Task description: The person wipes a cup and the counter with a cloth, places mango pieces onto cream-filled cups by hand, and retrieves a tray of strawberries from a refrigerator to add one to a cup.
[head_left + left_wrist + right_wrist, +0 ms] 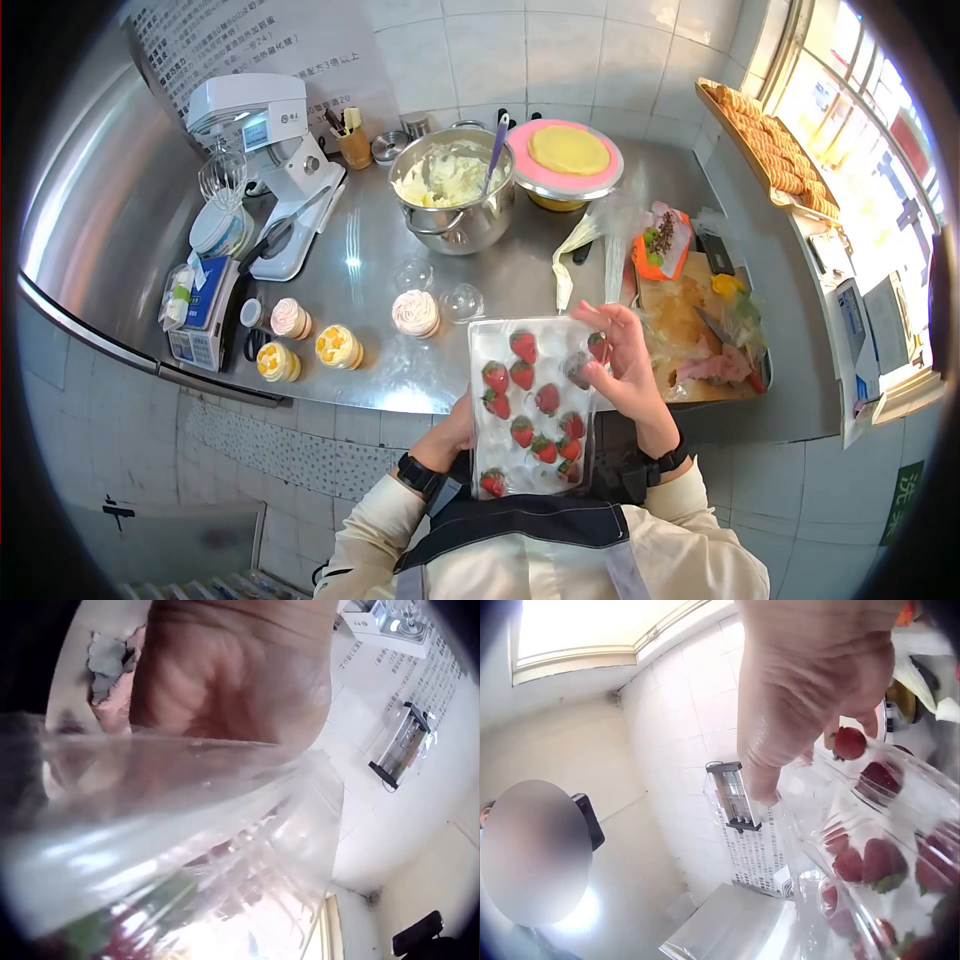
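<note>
A clear plastic box (483, 345) of strawberries (546, 399) is held in front of the apron. My left hand (458, 424) supports its left side, its fingers hidden beneath; in the left wrist view the palm (232, 682) lies against shiny clear plastic (150, 825). At the upper right corner is my right hand (632, 370), thumb on the right edge and fingers by the top edge, one strawberry (598, 346) between them. From the right wrist, that hand (817, 690) grips the box rim, a strawberry (850, 742) beside the fingers.
On the steel table (400, 385) stand a pot of cream (462, 228), a pink turntable (530, 172) with a yellow round, a mixer (250, 98), filled cups (339, 346), a piping bag (577, 240) and a scale (196, 345). A cluttered board (670, 310) lies at the right.
</note>
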{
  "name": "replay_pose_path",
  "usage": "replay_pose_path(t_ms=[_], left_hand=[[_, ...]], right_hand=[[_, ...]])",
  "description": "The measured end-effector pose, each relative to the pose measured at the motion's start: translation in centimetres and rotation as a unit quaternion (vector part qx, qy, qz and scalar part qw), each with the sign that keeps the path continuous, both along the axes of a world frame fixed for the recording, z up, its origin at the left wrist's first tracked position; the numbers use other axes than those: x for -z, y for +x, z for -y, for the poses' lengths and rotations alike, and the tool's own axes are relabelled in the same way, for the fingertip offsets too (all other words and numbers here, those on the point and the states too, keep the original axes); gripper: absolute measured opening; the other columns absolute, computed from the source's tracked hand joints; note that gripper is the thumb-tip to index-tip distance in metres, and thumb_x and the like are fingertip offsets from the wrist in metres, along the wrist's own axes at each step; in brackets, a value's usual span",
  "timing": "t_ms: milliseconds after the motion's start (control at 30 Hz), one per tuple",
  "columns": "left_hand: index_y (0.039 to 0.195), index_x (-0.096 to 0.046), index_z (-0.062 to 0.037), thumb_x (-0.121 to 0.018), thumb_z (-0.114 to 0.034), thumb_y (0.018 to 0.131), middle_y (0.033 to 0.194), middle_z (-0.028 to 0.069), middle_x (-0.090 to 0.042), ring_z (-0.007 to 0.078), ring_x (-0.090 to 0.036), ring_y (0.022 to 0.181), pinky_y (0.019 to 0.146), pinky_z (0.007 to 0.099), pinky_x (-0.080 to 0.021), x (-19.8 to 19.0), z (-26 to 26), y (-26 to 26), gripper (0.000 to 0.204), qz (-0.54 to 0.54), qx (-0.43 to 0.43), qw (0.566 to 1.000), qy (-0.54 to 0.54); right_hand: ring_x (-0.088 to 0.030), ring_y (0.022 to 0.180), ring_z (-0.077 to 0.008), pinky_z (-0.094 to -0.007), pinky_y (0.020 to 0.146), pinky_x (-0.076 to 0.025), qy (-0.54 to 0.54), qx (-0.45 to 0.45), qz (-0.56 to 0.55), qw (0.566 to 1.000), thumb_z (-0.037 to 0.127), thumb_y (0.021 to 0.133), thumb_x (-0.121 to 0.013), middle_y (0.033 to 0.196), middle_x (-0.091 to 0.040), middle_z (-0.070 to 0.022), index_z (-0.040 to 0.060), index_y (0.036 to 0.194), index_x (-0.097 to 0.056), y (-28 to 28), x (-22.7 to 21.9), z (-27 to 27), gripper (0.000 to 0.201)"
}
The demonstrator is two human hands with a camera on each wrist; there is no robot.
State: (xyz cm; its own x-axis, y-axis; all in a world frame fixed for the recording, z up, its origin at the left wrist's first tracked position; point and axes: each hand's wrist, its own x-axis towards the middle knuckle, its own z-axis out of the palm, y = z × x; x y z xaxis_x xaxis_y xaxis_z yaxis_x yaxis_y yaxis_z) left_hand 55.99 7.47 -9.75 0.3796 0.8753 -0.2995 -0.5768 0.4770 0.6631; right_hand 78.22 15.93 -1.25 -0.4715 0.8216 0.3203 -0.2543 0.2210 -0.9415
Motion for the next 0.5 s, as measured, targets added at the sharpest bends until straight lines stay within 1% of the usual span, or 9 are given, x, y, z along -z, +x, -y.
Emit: replay_pose_path(t_ms=[100, 200, 267, 300, 367, 400, 433, 467, 500], left_hand=[[0.138, -0.031, -0.0052, -0.032, -0.036, 0.098, 0.131, 0.0111, -0.046, 0.0229, -0.052, 0.114, 0.091, 0.0361, -0.048, -1.7, -0.7, 0.8, 0.05, -0.015, -0.002, 1.0, -0.009], [0.136, -0.032, -0.0042, -0.034, -0.033, 0.098, 0.129, 0.0116, -0.048, 0.0227, -0.054, 0.111, 0.089, 0.036, -0.05, -2.5, -0.9, 0.9, 0.048, 0.07, 0.009, 0.997, -0.033], [0.134, -0.036, -0.003, -0.04, -0.03, 0.096, 0.126, 0.0117, -0.051, 0.0242, -0.055, 0.11, 0.089, 0.037, -0.05, -1.7, -1.1, 0.7, 0.047, 0.075, 0.007, 0.997, -0.033], [0.134, -0.036, -0.003, -0.04, -0.03, 0.096, 0.126, 0.0117, -0.051, 0.0242, -0.055, 0.11, 0.089, 0.037, -0.05, -0.4, -1.1, 0.3, 0.047, 0.075, 0.009, 0.997, -0.034], [0.131, -0.039, -0.0023, -0.044, -0.027, 0.094, 0.124, 0.013, -0.052, 0.0261, -0.055, 0.109, 0.089, 0.0386, -0.05, 2.1, -0.9, -0.1, 0.045, -0.133, -0.014, 0.976, 0.171], [0.13, -0.041, -0.002, -0.045, -0.026, 0.092, 0.123, 0.0145, -0.053, 0.0277, -0.055, 0.109, 0.09, 0.0402, -0.049, 2.8, -0.6, 0.3, 0.045, 0.091, -0.054, 0.994, 0.0], [0.13, -0.041, -0.0012, -0.041, -0.029, 0.094, 0.123, 0.0159, -0.053, 0.0289, -0.056, 0.108, 0.091, 0.042, -0.048, 2.8, -1.0, 0.4, 0.046, 0.14, -0.065, 0.986, -0.058], [0.13, -0.04, -0.0012, -0.039, -0.032, 0.094, 0.124, 0.0164, -0.052, 0.0296, -0.055, 0.109, 0.091, 0.0428, -0.048, 2.9, -1.0, 0.2, 0.047, 0.14, -0.061, 0.986, -0.065], [0.13, -0.04, -0.0013, -0.037, -0.034, 0.095, 0.125, 0.0168, -0.051, 0.0302, -0.054, 0.11, 0.091, 0.0435, -0.047, 3.1, -1.2, 0.0, 0.049, 0.138, -0.059, 0.986, -0.069]], right_hand=[[-0.038, 0.128, -0.027, -0.0409, 0.103, -0.031, 0.066, 0.014, 0.043, 0.997, 0.004, 0.077, -0.064, 0.118, -0.055, -0.0131, 0.0038, 0.13, -0.026, 0.2, 0.1, -0.1, 0.065], [-0.046, 0.121, -0.0281, -0.0398, 0.1, -0.035, 0.079, 0.021, 0.047, 0.996, 0.004, 0.078, -0.063, 0.111, -0.061, -0.0132, 0.0051, 0.131, -0.024, -0.4, -1.1, 0.5, 0.066], [-0.052, 0.115, -0.0276, -0.0368, 0.096, -0.039, -0.101, -0.072, -0.073, 0.99, 0.005, 0.081, -0.06, 0.115, -0.059, -0.0151, 0.0057, 0.132, -0.024, -0.9, -1.3, 0.7, 0.062], [-0.052, 0.115, -0.0276, -0.0368, 0.096, -0.039, -0.102, -0.07, -0.073, 0.99, 0.005, 0.081, -0.06, 0.115, -0.059, -0.0151, 0.0057, 0.132, -0.024, -1.4, -1.3, 0.5, 0.062], [-0.057, 0.108, -0.0239, -0.0336, 0.093, -0.041, -0.08, -0.121, -0.058, 0.988, 0.006, 0.084, -0.057, 0.112, -0.06, -0.0137, 0.006, 0.133, -0.023, -2.1, -1.0, -0.7, 0.059], [-0.057, 0.102, -0.0156, -0.0268, 0.083, -0.044, -0.073, -0.115, 0.043, 0.99, 0.006, 0.086, -0.055, 0.109, -0.061, -0.0118, 0.0072, 0.134, -0.023, -2.0, -0.4, -1.5, 0.057], [-0.058, 0.091, -0.0093, -0.0214, 0.069, -0.044, -0.095, -0.131, 0.0, 0.987, 0.006, 0.086, -0.054, 0.107, -0.061, -0.0095, 0.0088, 0.133, -0.024, -2.6, 0.2, -2.5, 0.056], [-0.059, 0.086, -0.0095, -0.0204, 0.064, -0.044, -0.137, -0.127, -0.004, 0.982, 0.007, 0.087, -0.054, 0.104, -0.061, -0.0086, 0.0095, 0.132, -0.026, -2.7, 1.6, -3.9, 0.054], [-0.062, 0.092, -0.018, -0.0238, 0.068, -0.047, -0.141, -0.131, -0.045, 0.98, 0.007, 0.086, -0.055, 0.102, -0.061, -0.0095, 0.0097, 0.131, -0.028, -3.0, 2.2, -5.0, 0.052]])
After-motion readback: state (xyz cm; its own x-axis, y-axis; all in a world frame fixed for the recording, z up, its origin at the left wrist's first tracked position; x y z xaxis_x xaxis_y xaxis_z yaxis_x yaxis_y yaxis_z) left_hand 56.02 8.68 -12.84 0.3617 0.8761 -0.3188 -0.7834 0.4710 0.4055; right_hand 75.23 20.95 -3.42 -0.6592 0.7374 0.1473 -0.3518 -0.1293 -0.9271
